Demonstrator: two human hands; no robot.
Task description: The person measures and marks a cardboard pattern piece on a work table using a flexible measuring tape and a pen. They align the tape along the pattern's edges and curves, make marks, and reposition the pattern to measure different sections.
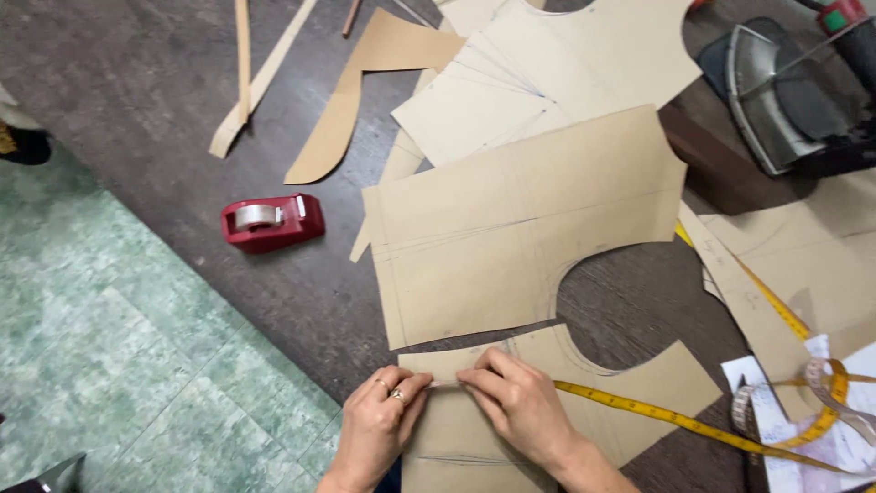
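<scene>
My left hand and my right hand rest side by side on a brown paper pattern piece at the near table edge. Their fingertips meet around a small strip of clear tape on that piece; both pinch or press it down. My left hand wears rings. A larger brown pattern piece with a curved cut-out lies just beyond the hands, its lower edge close to the fingers. A yellow measuring tape runs from beside my right hand to the right.
A red tape dispenser sits left of the large piece on the dark table. More paper pieces and wooden strips lie at the back. A dark iron stands far right. Green floor lies to the left.
</scene>
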